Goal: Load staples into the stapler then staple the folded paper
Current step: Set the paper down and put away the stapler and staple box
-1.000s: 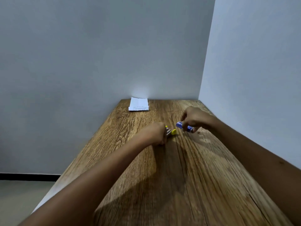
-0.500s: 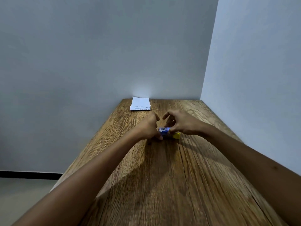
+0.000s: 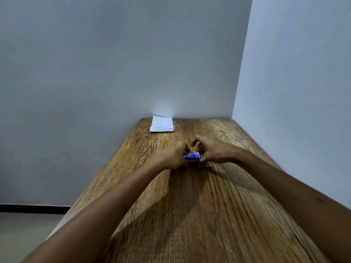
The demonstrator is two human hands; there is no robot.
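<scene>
A small blue staple box (image 3: pixel 192 157) sits between my two hands near the middle of the wooden table (image 3: pixel 190 215). My left hand (image 3: pixel 173 155) grips its left end with curled fingers. My right hand (image 3: pixel 212 151) pinches its right end with thumb and fingers. The yellow stapler is hidden behind my hands and the box. A folded white paper (image 3: pixel 162 124) with printed text lies at the far end of the table against the wall.
Grey walls close the table at the back and along its right side. The table's left edge drops to a pale floor (image 3: pixel 22 230) with a black skirting strip (image 3: pixel 34 208).
My hands have come together: my right hand brought the blue box left to my left hand, which now holds it too. The yellow stapler has gone out of sight.
</scene>
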